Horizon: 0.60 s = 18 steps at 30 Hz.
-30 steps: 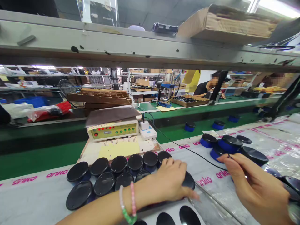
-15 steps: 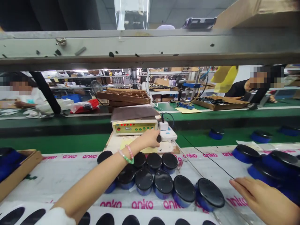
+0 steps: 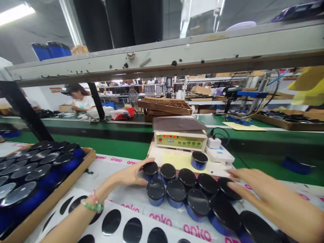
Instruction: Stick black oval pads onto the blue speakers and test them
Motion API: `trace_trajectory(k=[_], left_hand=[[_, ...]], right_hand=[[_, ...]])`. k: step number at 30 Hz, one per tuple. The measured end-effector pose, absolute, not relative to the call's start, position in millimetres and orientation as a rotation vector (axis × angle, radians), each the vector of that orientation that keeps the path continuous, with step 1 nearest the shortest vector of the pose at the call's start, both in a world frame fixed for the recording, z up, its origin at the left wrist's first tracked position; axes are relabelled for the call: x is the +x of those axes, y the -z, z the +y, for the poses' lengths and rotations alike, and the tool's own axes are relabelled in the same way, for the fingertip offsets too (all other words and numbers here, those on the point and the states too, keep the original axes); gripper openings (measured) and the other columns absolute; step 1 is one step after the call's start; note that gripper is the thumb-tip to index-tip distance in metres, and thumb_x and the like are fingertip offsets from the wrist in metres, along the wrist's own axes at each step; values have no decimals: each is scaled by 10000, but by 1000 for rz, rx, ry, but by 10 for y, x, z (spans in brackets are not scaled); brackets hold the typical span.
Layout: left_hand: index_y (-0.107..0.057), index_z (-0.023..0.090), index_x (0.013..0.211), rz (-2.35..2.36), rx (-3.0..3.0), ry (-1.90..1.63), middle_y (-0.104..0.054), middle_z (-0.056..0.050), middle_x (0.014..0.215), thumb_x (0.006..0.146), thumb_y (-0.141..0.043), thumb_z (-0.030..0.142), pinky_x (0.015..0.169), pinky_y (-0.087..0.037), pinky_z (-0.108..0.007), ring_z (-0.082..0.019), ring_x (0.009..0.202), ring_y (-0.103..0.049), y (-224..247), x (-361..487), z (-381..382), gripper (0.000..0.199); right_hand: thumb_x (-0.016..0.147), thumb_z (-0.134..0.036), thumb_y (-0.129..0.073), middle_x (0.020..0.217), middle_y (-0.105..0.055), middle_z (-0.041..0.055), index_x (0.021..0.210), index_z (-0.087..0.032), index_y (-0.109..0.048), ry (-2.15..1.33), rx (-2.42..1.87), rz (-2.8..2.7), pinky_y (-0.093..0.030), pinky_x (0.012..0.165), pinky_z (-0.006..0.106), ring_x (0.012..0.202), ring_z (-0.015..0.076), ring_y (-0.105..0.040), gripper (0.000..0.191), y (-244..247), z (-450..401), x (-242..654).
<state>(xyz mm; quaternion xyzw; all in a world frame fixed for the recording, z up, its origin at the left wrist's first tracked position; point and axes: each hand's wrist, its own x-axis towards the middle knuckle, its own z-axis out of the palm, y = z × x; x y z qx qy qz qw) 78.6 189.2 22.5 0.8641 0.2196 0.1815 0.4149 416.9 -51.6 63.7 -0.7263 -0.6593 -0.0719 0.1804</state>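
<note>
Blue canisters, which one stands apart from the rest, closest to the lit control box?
The canister on the board in front of the control box; the others cluster lower down, by the left hand and right hand.

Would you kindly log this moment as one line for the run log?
left hand: at blue black-topped canister | right hand: over another canister

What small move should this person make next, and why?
Probably the right hand should lift the black-topped blue canister off the yellow sheet: it stands apart and lies nearest those fingers, while the left hand rests against the packed group of canisters.
</note>
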Motion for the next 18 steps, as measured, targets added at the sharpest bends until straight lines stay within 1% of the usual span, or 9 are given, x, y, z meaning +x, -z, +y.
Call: trace_trajectory(k=[1, 3, 5, 8, 10, 11, 14, 16, 18], left_hand=[[-419, 266, 1352, 572, 2143, -516, -483, -94, 1387, 652, -741, 167, 1006, -426, -392, -250, 1225, -508, -115, 789, 1851, 776], [-390, 247, 1360, 635, 2096, -658, -495, -109, 1363, 697, -713, 180, 1025, -402, -423, -253, 1215, -509, 46, 816, 1773, 741], [-418, 228, 1320, 693, 2070, -791, -515, -109, 1314, 697, -717, 189, 1043, -373, -441, -261, 1211, -499, 114, 824, 1717, 693], [-477, 227, 1240, 742, 2059, -928, -498, -87, 1260, 655, -757, 220, 1030, -383, -414, -256, 1193, -489, 87, 782, 1677, 649], [-474, 229, 1228, 769, 2044, -994, -481, -79, 1239, 665, -746, 240, 1002, -408, -393, -242, 1169, -498, 40, 750, 1667, 625], [-471, 225, 1225, 786, 2035, -1019, -484, -78, 1227, 670, -737, 241, 989, -417, -392, -240, 1157, -503, 18, 741, 1665, 615], [-511, 199, 1157, 838, 2022, -1048, -545, -73, 1146, 642, -728, 212, 952, -433, -414, -258, 1099, -532, -37, 734, 1657, 560], [-540, 191, 1106, 854, 2022, -1031, -594, -56, 1071, 619, -726, 188, 904, -458, -411, -257, 1019, -571, -70, 735, 1650, 522], [-555, 188, 1082, 861, 2021, -1012, -618, -42, 1022, 616, -714, 171, 852, -481, -388, -241, 944, -597, -100, 728, 1646, 493]], right_hand=[[903, -518, -354, 1114, -651, 128, 1108, -262, -622, 85, -2029, -1954, -475, 878, 470, 1029, 311, -592, 424, -718, -283, 3914], [915, -454, -369, 1179, -616, 139, 1184, -207, -582, -60, -1957, -2134, -447, 907, 481, 1085, 316, -560, 422, -814, 151, 3445], [900, -395, -435, 1146, -623, 160, 1215, -163, -566, -163, -1889, -2252, -439, 905, 485, 1073, 331, -564, 412, -811, 512, 3105], [855, -390, -523, 1069, -643, 192, 1193, -118, -587, -248, -1816, -2317, -459, 843, 513, 995, 369, -596, 438, -704, 875, 2841], [852, -365, -524, 1148, -608, 204, 1262, -106, -533, -273, -1736, -2325, -440, 878, 519, 1050, 371, -570, 485, -655, 1004, 2739], [850, -331, -522, 1219, -573, 189, 1321, -121, -474, -289, -1672, -2334, -426, 919, 492, 1102, 346, -546, 517, -651, 1043, 2688], [818, -235, -547, 1372, -467, 85, 1418, -217, -329, -383, -1446, -2377, -395, 995, 331, 1192, 220, -493, 639, -698, 1109, 2516], [831, -242, -544, 1367, -469, 67, 1395, -236, -371, -440, -1356, -2376, -398, 990, 303, 1174, 194, -505, 589, -727, 1148, 2410], [869, -270, -515, 1298, -521, 85, 1324, -213, -466, -461, -1326, -2335, -403, 979, 333, 1135, 205, -526, 462, -721, 1194, 2333]])
